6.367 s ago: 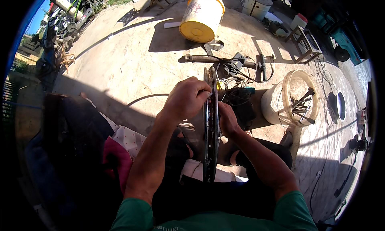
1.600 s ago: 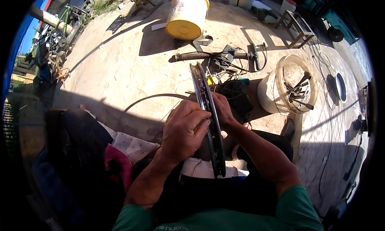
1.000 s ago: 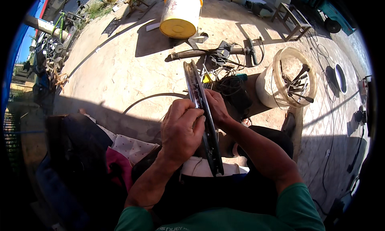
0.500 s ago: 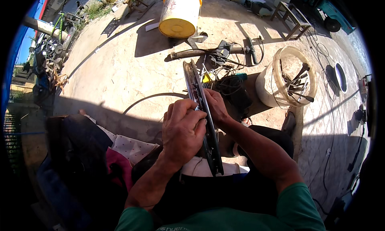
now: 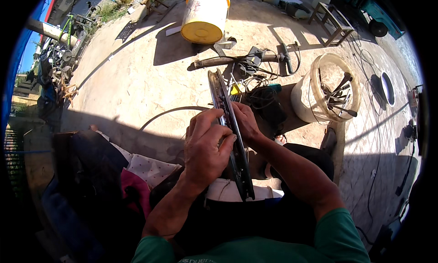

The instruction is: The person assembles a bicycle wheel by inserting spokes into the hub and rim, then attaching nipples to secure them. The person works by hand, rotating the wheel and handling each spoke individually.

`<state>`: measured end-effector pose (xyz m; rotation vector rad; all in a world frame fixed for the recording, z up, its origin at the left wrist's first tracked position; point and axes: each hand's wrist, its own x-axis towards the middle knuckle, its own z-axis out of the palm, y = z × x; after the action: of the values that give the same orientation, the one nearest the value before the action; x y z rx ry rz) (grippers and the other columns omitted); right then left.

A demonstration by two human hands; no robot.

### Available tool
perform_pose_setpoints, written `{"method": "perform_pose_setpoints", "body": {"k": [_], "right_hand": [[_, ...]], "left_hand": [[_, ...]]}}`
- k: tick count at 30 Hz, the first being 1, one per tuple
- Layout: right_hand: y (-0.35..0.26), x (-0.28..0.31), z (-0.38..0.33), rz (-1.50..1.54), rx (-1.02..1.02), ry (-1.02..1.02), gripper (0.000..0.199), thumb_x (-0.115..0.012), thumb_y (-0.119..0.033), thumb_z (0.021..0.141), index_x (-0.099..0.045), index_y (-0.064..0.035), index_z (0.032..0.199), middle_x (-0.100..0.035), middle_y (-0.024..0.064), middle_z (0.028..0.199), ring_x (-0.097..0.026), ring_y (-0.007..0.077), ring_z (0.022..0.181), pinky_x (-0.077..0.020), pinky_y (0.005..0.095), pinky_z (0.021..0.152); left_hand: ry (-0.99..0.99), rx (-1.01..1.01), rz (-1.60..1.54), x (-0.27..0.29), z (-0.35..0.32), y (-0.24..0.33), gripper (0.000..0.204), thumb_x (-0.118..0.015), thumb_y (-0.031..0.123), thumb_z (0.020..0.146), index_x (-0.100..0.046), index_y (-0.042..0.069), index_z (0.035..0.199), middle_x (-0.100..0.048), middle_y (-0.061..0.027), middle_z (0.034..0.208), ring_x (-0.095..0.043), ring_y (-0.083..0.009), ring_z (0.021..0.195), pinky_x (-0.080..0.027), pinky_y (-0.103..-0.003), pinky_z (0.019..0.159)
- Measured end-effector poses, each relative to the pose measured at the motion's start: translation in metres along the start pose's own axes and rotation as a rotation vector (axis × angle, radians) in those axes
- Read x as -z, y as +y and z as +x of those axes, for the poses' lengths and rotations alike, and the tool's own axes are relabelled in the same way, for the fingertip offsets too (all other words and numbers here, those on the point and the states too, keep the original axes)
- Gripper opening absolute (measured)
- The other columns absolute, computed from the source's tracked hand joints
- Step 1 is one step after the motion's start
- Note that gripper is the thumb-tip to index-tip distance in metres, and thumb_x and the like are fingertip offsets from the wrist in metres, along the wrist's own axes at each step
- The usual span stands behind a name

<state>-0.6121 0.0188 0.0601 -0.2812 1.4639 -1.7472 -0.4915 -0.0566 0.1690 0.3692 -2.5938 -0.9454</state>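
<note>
1. Outdoors, the concrete ground [image 5: 137, 80] fills most of the view; half is in sun, and the near part lies in shadow.
2. Upon the person's lap stands a metal wheel rim [image 5: 222, 98], seen edge-on, tilted a little to the left at its top; its lower end rests on a white cloth [image 5: 219, 190] across the knees.
3. Further away lies a yellow bucket [image 5: 205, 16] on its side, with its open mouth toward the camera.
4. To the right stands a white bucket [image 5: 303, 96], upright, with several tools inside.
5. Between the two buckets lies a handlebar [image 5: 219, 61] with tangled cables beside it.
6. At the left side of the rim is the left hand [image 5: 205, 149]; its grip is closed, fingers curled over the rim edge.
7. At the right side is the right hand [image 5: 246, 121], touching the rim; whether its fingers close around the rim cannot be told.
</note>
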Motion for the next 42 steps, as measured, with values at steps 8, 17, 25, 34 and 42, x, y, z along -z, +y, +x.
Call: {"method": "perform_pose_setpoints", "body": {"k": [8,17,25,34,42], "right_hand": [[-0.001,0.000,-0.001,0.031,0.024,-0.005,0.051,-0.053,-0.044,0.099,-0.067,0.0035,0.084,-0.063,0.0034,0.074,-0.056,0.0086,0.067,-0.0446,0.0258,0.061],[0.005,0.003,0.003,0.036,0.042,-0.023,0.050,-0.052,-0.042,0.100,-0.067,0.0036,0.086,-0.064,0.0036,0.076,-0.056,0.0089,0.068,-0.0448,0.0254,0.061],[-0.002,0.000,0.000,0.019,0.022,-0.015,0.049,-0.051,-0.041,0.100,-0.067,0.0033,0.086,-0.064,0.0035,0.076,-0.056,0.0085,0.068,-0.0447,0.0250,0.061],[-0.004,-0.001,-0.002,0.035,0.030,-0.013,0.049,-0.051,-0.041,0.100,-0.067,0.0028,0.084,-0.063,0.0035,0.075,-0.055,0.0083,0.068,-0.0444,0.0255,0.061],[0.003,0.002,0.002,0.017,0.036,-0.014,0.050,-0.052,-0.042,0.100,-0.066,0.0033,0.084,-0.063,0.0028,0.075,-0.055,0.0081,0.068,-0.0444,0.0254,0.061]], "left_hand": [[0.035,0.000,-0.025,-0.001,0.001,0.007,0.016,-0.077,0.005,0.074,-0.069,0.005,0.088,-0.058,-0.0127,0.129,-0.052,-0.0350,0.124,-0.041,-0.046,0.104],[-0.015,-0.076,0.008,-0.003,0.000,-0.003,0.016,-0.076,0.004,0.073,-0.068,0.006,0.086,-0.058,-0.0129,0.127,-0.052,-0.0345,0.123,-0.041,-0.046,0.103],[0.011,-0.055,0.072,0.002,0.001,-0.001,0.018,-0.076,0.005,0.073,-0.068,0.005,0.090,-0.058,-0.0127,0.128,-0.051,-0.0348,0.125,-0.040,-0.047,0.105],[0.019,-0.032,0.041,0.002,0.003,0.006,0.014,-0.075,0.003,0.074,-0.069,0.005,0.086,-0.059,-0.0129,0.126,-0.053,-0.0338,0.124,-0.041,-0.045,0.103],[-0.008,-0.046,0.000,0.001,0.002,0.004,0.015,-0.077,0.000,0.072,-0.068,0.003,0.084,-0.062,-0.0124,0.123,-0.054,-0.0338,0.122,-0.044,-0.044,0.102]]}}
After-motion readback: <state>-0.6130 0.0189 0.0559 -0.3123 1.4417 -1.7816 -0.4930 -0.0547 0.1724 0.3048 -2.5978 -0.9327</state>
